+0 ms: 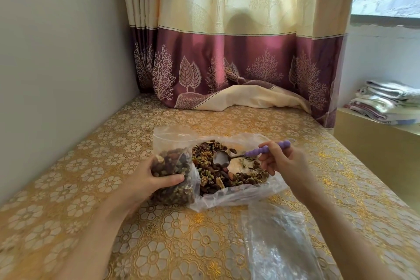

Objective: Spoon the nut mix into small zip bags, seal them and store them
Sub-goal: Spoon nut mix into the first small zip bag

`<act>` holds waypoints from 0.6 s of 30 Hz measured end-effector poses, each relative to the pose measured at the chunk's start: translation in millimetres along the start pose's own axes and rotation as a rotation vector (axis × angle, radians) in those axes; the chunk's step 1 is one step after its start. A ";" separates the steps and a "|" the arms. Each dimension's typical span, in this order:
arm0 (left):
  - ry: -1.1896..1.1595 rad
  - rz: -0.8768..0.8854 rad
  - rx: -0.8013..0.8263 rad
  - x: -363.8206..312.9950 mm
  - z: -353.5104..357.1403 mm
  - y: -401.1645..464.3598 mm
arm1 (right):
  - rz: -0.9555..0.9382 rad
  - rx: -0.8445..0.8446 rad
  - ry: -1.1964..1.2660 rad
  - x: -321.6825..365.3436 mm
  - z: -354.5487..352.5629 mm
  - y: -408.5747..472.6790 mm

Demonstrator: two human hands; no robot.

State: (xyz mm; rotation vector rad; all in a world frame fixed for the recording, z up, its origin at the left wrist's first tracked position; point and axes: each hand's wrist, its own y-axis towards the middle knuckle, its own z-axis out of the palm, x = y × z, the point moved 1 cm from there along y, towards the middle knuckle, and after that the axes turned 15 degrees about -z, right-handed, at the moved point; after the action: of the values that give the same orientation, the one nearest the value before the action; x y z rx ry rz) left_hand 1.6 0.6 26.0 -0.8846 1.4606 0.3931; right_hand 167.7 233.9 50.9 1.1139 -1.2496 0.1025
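Standing here, I am watching the left hand (148,179) wrapping its grip around a small zip bag (172,166) at about nine o'clock of the heap, thumb across the front, the bag standing upright on the counter (91,166) and already bulging with nut mix while its clear top is flopping open above the fill. The right hand (280,161) is pinching the purple beaded handle of a spoon (245,154), its grip closed on that handle near three o'clock, and the dull metal bowl is hovering empty over the nut mix (218,170), which is lying spread on a large crinkled clear bag (238,191) opened flat at the centre. To my eye the main risk is the small bag's limp mouth folding shut as a loaded spoon is coming across, tipping nuts onto the embossed gold floral covering; the bag is also looking close to full, so more could be fouling the zip track and stopping the seal. The thin film under the heap could be sliding or snagging beneath the spoon. At about five o'clock, more clear bags (279,245) are lying glossy and blurred, and I cannot tell how many.
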 end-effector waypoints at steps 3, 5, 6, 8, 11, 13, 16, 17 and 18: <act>0.014 0.005 0.004 0.7 0.1 0.9 | -0.020 0.008 -0.030 0.6 -2.3 -0.3; 0.016 0.013 0.003 0.9 0.2 1.0 | -0.031 0.012 -0.033 2.0 -6.0 -0.6; 0.016 0.018 0.001 1.2 0.2 1.5 | -0.032 0.014 -0.036 2.4 -7.2 -0.6; 0.012 0.031 -0.004 1.7 0.4 2.2 | -0.002 0.013 -0.032 1.6 -6.3 -0.9; 0.012 0.063 -0.017 3.0 0.7 2.7 | 0.115 -0.015 0.018 -4.5 -0.5 -2.6; 0.012 0.070 -0.034 3.4 0.7 2.3 | 0.202 -0.048 0.061 -9.3 3.6 -3.6; 0.006 0.080 -0.037 3.3 1.0 1.7 | 0.304 -0.120 0.111 -13.6 5.2 -5.1; 0.006 0.084 -0.038 3.4 1.1 1.4 | 0.318 -0.153 0.121 -13.9 4.3 -5.1; 0.007 0.086 -0.042 3.0 1.4 1.1 | 0.321 -0.185 0.127 -13.7 2.4 -5.0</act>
State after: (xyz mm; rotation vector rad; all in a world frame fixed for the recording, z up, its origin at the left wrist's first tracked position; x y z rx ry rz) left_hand 2.2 1.5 22.7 -0.8594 1.5052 0.4860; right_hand 163.9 236.3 36.8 0.7305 -1.2867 0.2897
